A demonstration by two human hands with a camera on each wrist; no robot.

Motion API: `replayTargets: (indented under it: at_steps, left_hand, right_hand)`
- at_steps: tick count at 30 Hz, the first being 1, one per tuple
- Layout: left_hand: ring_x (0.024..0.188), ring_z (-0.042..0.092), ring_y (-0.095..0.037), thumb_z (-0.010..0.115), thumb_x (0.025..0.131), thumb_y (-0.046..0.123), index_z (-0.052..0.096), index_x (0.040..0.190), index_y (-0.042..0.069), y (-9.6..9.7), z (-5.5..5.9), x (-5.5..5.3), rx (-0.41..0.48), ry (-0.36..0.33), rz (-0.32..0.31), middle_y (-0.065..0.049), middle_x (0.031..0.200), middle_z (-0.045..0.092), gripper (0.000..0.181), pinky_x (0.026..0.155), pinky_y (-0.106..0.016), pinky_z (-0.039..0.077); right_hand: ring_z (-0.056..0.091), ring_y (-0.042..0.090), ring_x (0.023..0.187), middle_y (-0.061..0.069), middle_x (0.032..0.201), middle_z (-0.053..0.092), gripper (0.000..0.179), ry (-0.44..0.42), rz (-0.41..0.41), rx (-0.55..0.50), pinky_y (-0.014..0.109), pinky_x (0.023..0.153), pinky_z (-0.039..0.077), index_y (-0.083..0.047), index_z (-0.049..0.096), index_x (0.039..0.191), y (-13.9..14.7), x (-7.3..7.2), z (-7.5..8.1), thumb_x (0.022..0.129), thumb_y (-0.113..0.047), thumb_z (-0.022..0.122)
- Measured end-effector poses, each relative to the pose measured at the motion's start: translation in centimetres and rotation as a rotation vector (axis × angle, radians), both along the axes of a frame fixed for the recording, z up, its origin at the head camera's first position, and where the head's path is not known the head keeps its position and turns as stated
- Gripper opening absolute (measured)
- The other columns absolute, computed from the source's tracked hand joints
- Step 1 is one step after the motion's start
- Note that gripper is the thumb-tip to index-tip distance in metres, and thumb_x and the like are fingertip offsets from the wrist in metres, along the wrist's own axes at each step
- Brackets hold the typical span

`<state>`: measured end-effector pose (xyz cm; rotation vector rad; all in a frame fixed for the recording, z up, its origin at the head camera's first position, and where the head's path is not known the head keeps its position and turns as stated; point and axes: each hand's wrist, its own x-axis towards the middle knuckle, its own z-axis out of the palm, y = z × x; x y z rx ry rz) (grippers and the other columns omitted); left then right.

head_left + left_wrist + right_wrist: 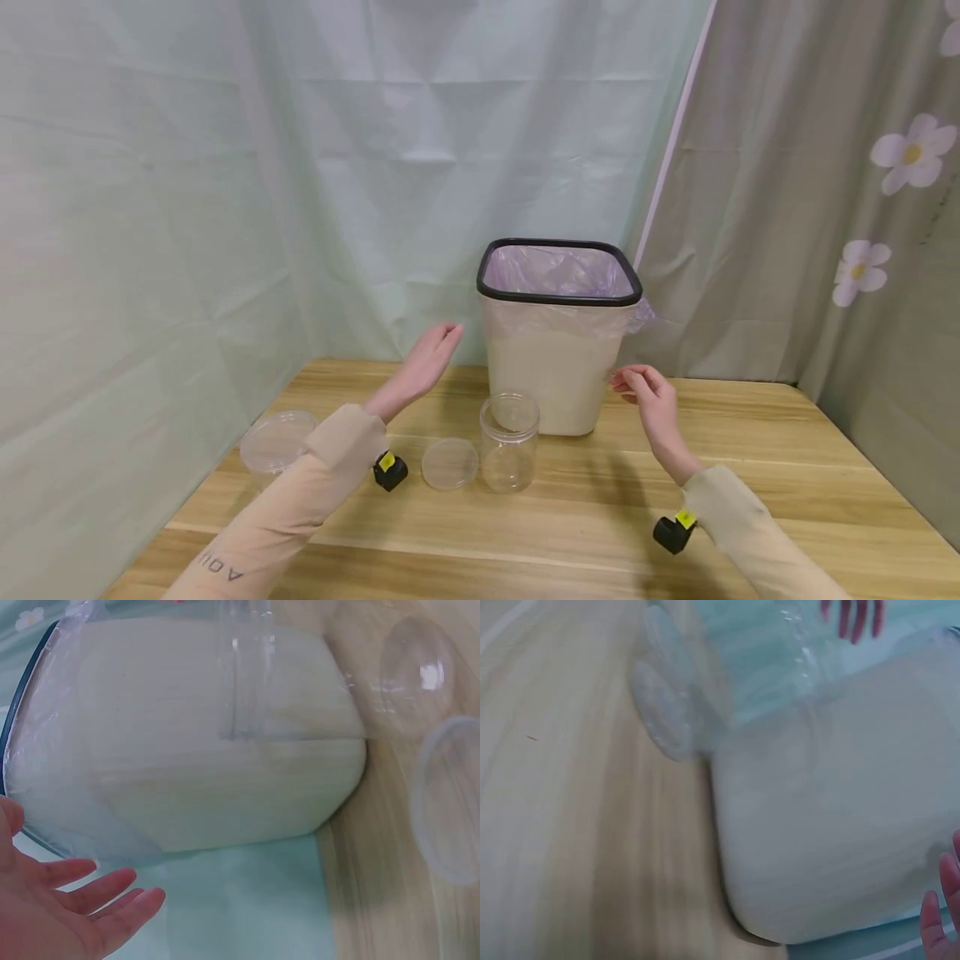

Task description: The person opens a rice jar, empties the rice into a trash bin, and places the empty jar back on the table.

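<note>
Your left grip and right grip hang loosely spread beside the black-rimmed, tapered cream plastic bin, presumably steady unheld.

Two sleeved arms reach forward, well apart. The left hand holds its fingers parted and loosely bent; its forearm slopes back from them. The right hand turns relaxed fingers inward toward the left ones, its wrist bent behind them.
</note>
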<state>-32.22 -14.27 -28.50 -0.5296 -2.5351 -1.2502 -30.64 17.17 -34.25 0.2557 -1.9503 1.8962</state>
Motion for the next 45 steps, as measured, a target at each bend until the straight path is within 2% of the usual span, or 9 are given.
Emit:
replayTargets:
  at_steps: [5,8,11,14,20,29,35,40,45]
  left_hand:
    - [0.116,0.038,-0.036,0.03,0.099,0.029,0.038,0.127,-0.011,-1.2,-0.5,0.9,-0.023,-0.043,-0.026,-0.026,0.126,0.042,0.05,0.094,-0.045,0.029]
    - [0.114,0.04,-0.035,0.029,0.099,0.032,0.039,0.128,-0.01,-1.9,-0.7,1.2,-0.039,-0.059,-0.033,-0.025,0.124,0.044,0.051,0.093,-0.046,0.031]
    - [0.108,0.044,-0.033,0.03,0.099,0.031,0.043,0.125,-0.009,-2.6,-0.9,1.4,-0.077,-0.044,-0.04,-0.023,0.118,0.048,0.049,0.088,-0.046,0.034]
    - [0.104,0.047,-0.033,0.035,0.098,0.03,0.047,0.122,-0.008,-3.2,-1.2,1.7,-0.128,-0.024,-0.045,-0.021,0.114,0.05,0.045,0.086,-0.046,0.036]
    - [0.106,0.046,-0.036,0.045,0.095,0.029,0.052,0.116,-0.006,-4.7,-1.7,2.3,-0.196,-0.015,-0.022,-0.02,0.113,0.052,0.041,0.086,-0.048,0.035]
    - [0.106,0.045,-0.038,0.048,0.094,0.031,0.056,0.109,-0.007,-7.4,-1.8,3.1,-0.317,0.056,0.039,-0.022,0.111,0.053,0.041,0.086,-0.05,0.034]
    - [0.104,0.045,-0.039,0.051,0.092,0.028,0.058,0.106,-0.008,-9.0,-2.3,3.7,-0.34,0.089,0.083,-0.023,0.11,0.053,0.039,0.086,-0.051,0.034]
    - [0.104,0.044,-0.042,0.054,0.091,0.023,0.057,0.105,-0.01,-10.6,-2.3,4.5,-0.356,0.101,0.123,-0.026,0.108,0.052,0.037,0.086,-0.052,0.033]
    - [0.103,0.044,-0.042,0.055,0.091,0.022,0.057,0.103,-0.011,-12.4,-2.2,5.3,-0.365,0.123,0.146,-0.026,0.105,0.054,0.035,0.086,-0.052,0.032]
  right_hand:
    - [0.059,0.012,0.072,0.0,0.077,0.062,0.025,0.041,-0.03,-0.022,0.026,0.068,0.046,0.017,0.053,0.097,1.2,-0.7,0.7,0.094,-0.007,0.047]
    - [0.059,0.012,0.072,-0.001,0.076,0.062,0.024,0.079,-0.057,-0.013,0.025,0.067,0.046,0.015,0.054,0.093,1.9,-1.0,1.1,0.093,-0.009,0.048]
    - [0.059,0.013,0.073,-0.001,0.076,0.063,0.021,0.105,-0.059,-0.014,0.024,0.066,0.046,0.011,0.054,0.09,2.5,-1.3,1.8,0.093,-0.01,0.049]
    - [0.059,0.014,0.074,-0.001,0.077,0.063,0.018,0.127,-0.063,-0.037,0.023,0.066,0.045,0.006,0.056,0.088,3.0,-1.5,2.9,0.092,-0.01,0.05]
    - [0.058,0.015,0.074,0.0,0.077,0.063,0.011,0.16,-0.07,-0.09,0.023,0.066,0.045,-0.002,0.058,0.085,3.8,-1.9,5.7,0.091,-0.01,0.054]
    - [0.052,0.017,0.088,0.009,0.095,0.056,0.015,0.141,-0.042,0.048,0.022,0.072,0.044,-0.006,0.055,0.097,3.9,-2.3,8.5,0.091,-0.019,0.055]
    - [0.049,0.012,0.088,0.002,0.096,0.05,0.018,0.132,-0.074,0.14,0.023,0.074,0.041,-0.008,0.052,0.103,2.9,-2.9,9.6,0.09,-0.021,0.053]
    - [0.045,0.012,0.091,0.002,0.1,0.049,0.033,0.157,-0.071,0.231,0.024,0.076,0.035,0.001,0.049,0.111,2.0,-3.1,10.4,0.091,-0.025,0.052]
    - [0.043,0.021,0.108,0.01,0.111,0.049,0.039,0.18,-0.059,0.326,0.028,0.085,0.033,0.006,0.047,0.118,1.4,-3.7,10.6,0.092,-0.023,0.052]
